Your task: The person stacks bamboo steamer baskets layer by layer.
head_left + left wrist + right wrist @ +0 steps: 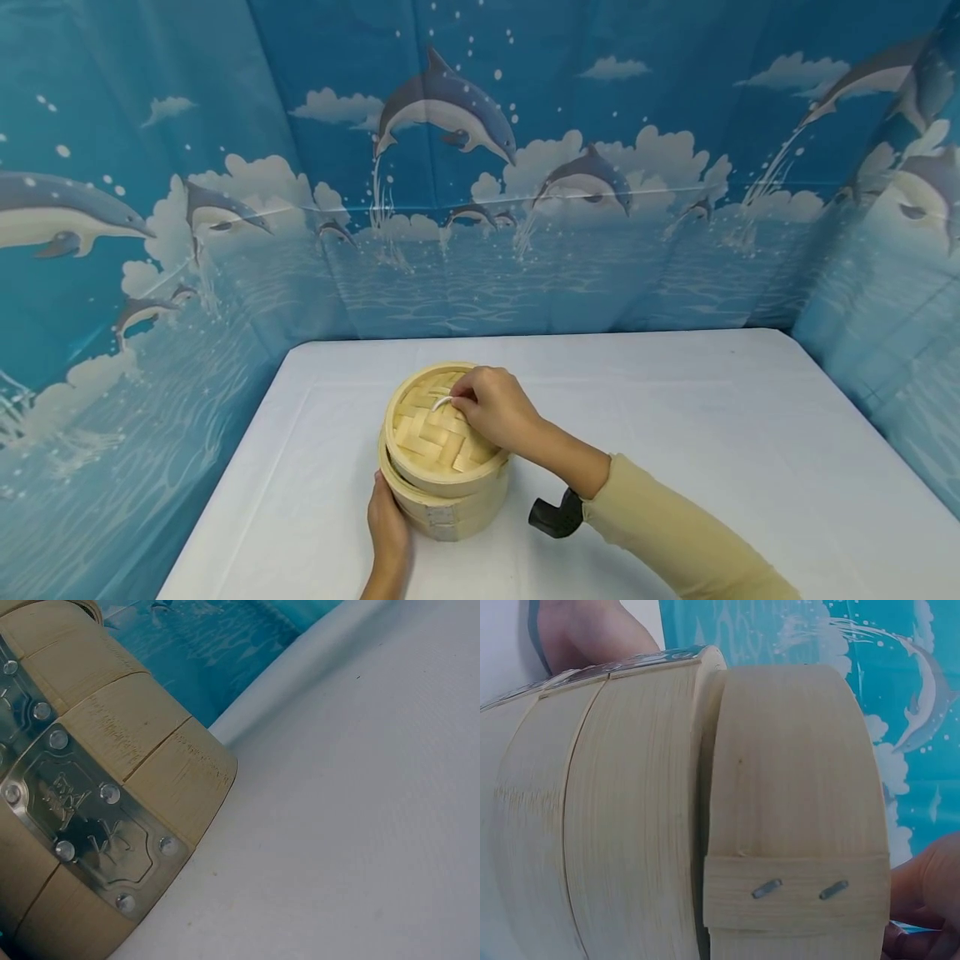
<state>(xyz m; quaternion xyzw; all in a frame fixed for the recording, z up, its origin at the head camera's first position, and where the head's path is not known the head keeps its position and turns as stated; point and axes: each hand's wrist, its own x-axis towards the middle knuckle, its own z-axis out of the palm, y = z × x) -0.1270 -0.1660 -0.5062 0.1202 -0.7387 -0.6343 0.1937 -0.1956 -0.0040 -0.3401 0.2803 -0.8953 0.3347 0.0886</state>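
Observation:
A round bamboo steamer [468, 512] with a metal plate [86, 825] on its side stands on the white table. Its woven lid [423, 437] sits at the top, a little off-centre, with a dark gap [707, 772] between lid and basket. My right hand [495, 404] pinches the small white loop handle [441, 403] on the lid. Against the steamer's lower left wall rests my left hand [390, 525], its fingers lying along the side and partly hidden by the basket.
A white cloth covers the table [675, 417]. Blue curtains [525, 275] printed with dolphins stand behind it and at both sides. A black curved piece [557, 515] shows beside the right sleeve [667, 525].

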